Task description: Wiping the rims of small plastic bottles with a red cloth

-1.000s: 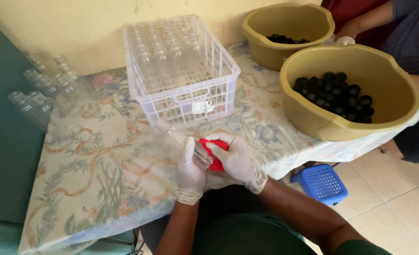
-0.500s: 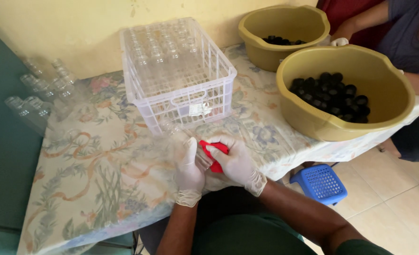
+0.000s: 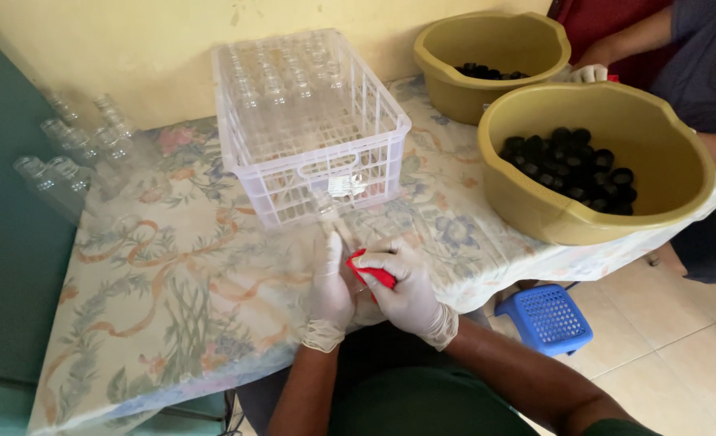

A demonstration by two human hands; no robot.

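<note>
Bottle (image 3: 331, 216) stays gripped in the left hand (image 3: 330, 287); right hand (image 3: 406, 291) keeps the red cloth (image 3: 369, 271) pressed on, barely shifted.

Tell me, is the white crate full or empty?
Full: clear glass bottles stand upright in rows inside the white crate.

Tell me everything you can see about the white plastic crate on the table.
The white plastic crate is rectangular, with lattice walls and a thick rim. It stands upright on the flowered tablecloth near the yellow wall, tilted a little to the table's edge. Inside are rows of clear, empty-looking glass bottles. No hand touches it; both gloved hands work just in front.
</note>
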